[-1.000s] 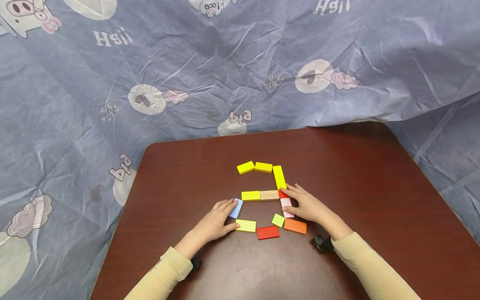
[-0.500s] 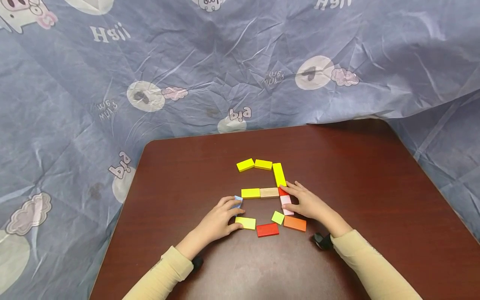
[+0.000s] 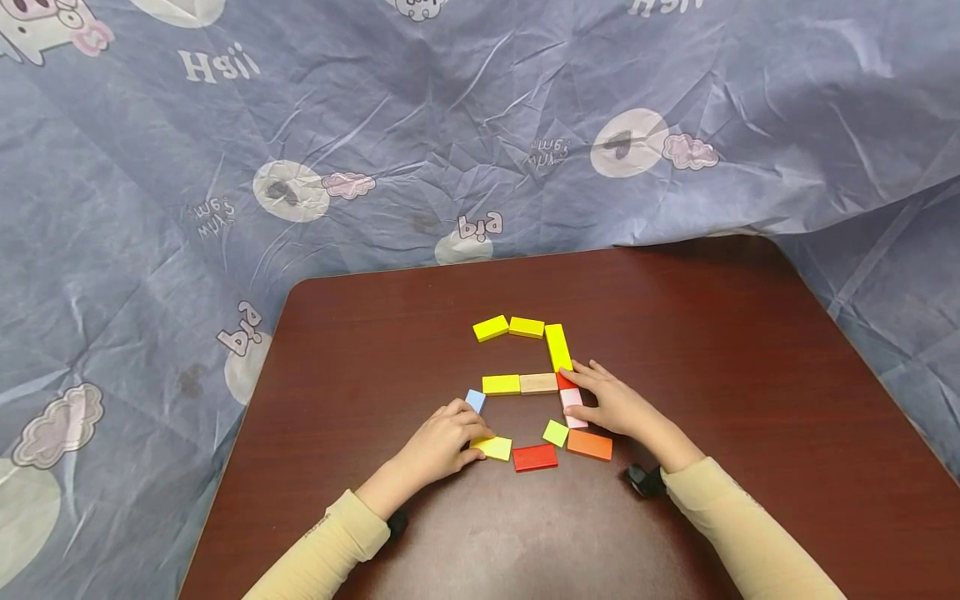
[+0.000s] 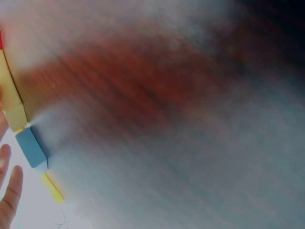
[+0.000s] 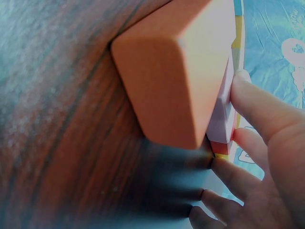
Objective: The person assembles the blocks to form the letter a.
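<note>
In the head view my left hand (image 3: 435, 446) grips a pale yellow block (image 3: 498, 449), thumb at its near edge and curled fingers across its far side. Just beyond those fingers lies a blue block (image 3: 476, 401), partly covered. My right hand (image 3: 611, 404) rests with spread fingers, its thumb touching a pink block (image 3: 572, 400) and its index finger at a small red block (image 3: 567, 382). The right wrist view has the orange block (image 5: 157, 90) close up, with the right thumb (image 5: 252, 98) against the pink one.
A red block (image 3: 536, 458), a small lime block (image 3: 556, 432) and an orange block continue the near row. Farther back lie a wooden block (image 3: 538, 383) and several yellow blocks (image 3: 527, 327). A printed blue-grey cloth (image 3: 420, 150) hangs behind the brown table (image 3: 720, 333).
My left fingers have drawn back from the blue block and come down on the pale yellow block. The right hand stays at the pink and red blocks.
</note>
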